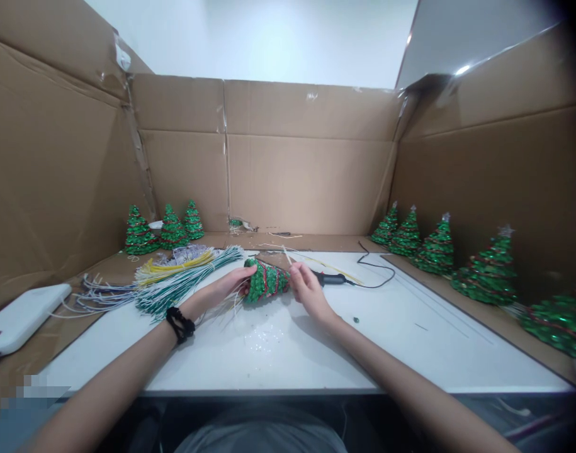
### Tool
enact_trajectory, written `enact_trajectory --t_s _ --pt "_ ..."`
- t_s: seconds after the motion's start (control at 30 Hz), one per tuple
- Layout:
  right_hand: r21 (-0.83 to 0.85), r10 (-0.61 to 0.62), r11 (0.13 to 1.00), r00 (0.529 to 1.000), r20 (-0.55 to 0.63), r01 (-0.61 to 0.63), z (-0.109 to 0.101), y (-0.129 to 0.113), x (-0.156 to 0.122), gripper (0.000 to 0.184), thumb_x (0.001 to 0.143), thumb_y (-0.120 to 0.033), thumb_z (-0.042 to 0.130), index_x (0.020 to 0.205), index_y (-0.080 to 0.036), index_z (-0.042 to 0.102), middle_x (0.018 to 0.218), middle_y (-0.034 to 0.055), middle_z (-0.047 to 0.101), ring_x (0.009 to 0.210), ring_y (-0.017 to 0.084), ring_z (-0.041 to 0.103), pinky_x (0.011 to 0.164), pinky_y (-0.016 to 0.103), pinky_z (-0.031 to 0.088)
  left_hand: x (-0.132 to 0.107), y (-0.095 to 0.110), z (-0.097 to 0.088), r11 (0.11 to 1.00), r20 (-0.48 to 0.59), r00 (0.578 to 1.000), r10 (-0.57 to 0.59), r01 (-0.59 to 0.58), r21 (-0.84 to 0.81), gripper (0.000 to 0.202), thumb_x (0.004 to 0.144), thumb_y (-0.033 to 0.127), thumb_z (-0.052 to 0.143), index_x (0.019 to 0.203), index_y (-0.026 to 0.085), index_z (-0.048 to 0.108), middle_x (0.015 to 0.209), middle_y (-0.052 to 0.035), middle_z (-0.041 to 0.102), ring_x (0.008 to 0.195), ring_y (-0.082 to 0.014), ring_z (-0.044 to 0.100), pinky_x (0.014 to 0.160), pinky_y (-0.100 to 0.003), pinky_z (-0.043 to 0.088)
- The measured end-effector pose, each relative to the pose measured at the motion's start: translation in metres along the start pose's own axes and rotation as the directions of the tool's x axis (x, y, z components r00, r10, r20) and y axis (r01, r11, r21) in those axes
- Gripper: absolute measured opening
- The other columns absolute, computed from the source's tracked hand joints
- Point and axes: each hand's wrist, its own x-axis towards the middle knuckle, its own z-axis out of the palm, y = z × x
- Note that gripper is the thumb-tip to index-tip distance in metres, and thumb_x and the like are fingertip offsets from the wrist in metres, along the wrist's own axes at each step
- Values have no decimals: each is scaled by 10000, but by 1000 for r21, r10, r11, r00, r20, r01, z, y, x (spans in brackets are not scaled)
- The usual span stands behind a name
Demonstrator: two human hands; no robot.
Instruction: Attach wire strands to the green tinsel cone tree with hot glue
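Note:
A green beaded Christmas tree ornament (267, 281) with red trim lies tilted on its side just above the white tabletop. My left hand (243, 281) is closed around its wide base, and thin wires trail out below. At the narrow top end, my right hand (306, 286) is closed in a pinch. A thin white strip (286, 255) sticks up from its fingertips; its exact kind is unclear. Just behind my right hand lies a black-handled tool (332, 278) with a cord, its tip hidden.
Bundles of green (193, 283), yellow and white wires lie at left. Small Christmas trees (137, 231) stand at back left; several star-topped trees (488, 267) line the right. A white device (26, 318) sits far left. Cardboard walls (311, 170) enclose the table. A green bead (356, 320) lies right.

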Motion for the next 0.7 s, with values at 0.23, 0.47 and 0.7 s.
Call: enact_trajectory --t_s 0.23,0.47,0.7 --pt "-93 -36 995 999 16 37 -1 -5 1 399 854 -579 416 721 -206 458 590 -36 369 523 114 326 490 245 270 -2 3 2 999 25 999 43 -44 20 348 831 498 519 777 159 576 670 12 520 573 -105 396 533 -238 294" --pt "-132 -18 991 996 89 29 2 -8 -2 392 882 -539 382 725 -193 481 600 -37 351 569 121 355 549 247 297 4 -3 -14 744 -355 850 390 -63 665 457 839 548 451 603 166 531 544 22 466 522 -122 394 522 -257 274" --pt "-200 -112 968 974 196 151 3 -10 -4 242 893 -394 424 835 -195 547 796 14 546 750 155 488 691 259 381 -8 11 -3 232 -65 559 826 -234 944 177 886 251 439 866 172 596 824 -43 634 789 -179 533 724 -299 397"
